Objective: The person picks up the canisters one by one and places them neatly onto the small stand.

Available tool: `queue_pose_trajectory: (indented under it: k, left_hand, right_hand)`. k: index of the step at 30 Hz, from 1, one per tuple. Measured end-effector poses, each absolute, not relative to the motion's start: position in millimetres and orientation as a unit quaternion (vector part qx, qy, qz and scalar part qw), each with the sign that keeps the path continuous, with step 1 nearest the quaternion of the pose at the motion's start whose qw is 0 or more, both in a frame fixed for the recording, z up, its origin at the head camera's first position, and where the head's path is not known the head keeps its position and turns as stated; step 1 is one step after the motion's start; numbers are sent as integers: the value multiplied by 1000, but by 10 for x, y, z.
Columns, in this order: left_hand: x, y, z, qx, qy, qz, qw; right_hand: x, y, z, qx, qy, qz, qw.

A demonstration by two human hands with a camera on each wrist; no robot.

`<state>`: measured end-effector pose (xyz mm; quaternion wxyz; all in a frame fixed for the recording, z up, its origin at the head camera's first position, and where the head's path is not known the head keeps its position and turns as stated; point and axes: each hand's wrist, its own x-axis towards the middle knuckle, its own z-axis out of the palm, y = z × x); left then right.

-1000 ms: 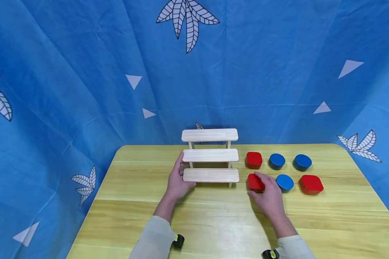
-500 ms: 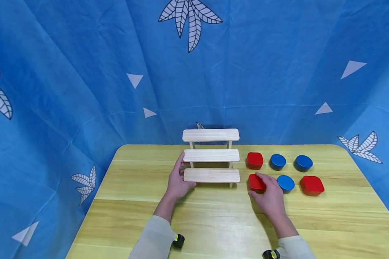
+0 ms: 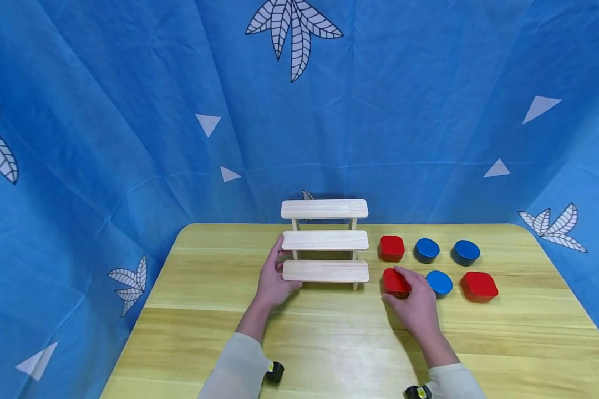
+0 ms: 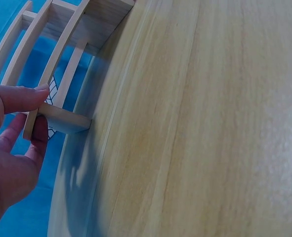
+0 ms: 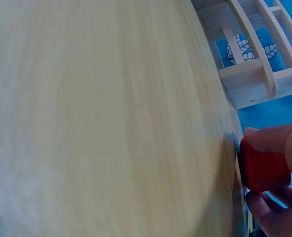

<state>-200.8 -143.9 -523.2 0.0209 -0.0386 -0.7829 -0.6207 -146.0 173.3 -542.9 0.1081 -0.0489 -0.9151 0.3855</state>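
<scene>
A three-tier pale wooden shelf [image 3: 325,270] stands near the back of the table. My left hand [image 3: 273,281] holds the left end of its lowest board; in the left wrist view the thumb and fingers [image 4: 39,133] pinch that board's end [image 4: 31,123]. To the right of the shelf, my right hand [image 3: 417,303] grips a red rounded-square box [image 3: 394,281] between thumb and fingers. The right wrist view has the same red box [image 5: 265,170] low over the wooden surface, thumb on one side and fingertips on the other.
Behind the held box is another red box [image 3: 391,248]. Round blue boxes [image 3: 426,250], [image 3: 465,252] and a lighter blue one [image 3: 439,282] stand to its right, with a red box [image 3: 479,286] at the far right. A blue curtain [image 3: 299,138] hangs behind the table [image 3: 339,338].
Both hands keep their places on the shelf and the red box. The head view has shifted only slightly.
</scene>
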Motion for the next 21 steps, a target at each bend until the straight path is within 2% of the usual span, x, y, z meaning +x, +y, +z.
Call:
queue_pose_trajectory:
  k: [21]
  left_hand:
    - [-2003,-1453,-5253,-45,-779,-625,18]
  right_hand:
    - [-1483,1725,-5360,-56,-903,404,132]
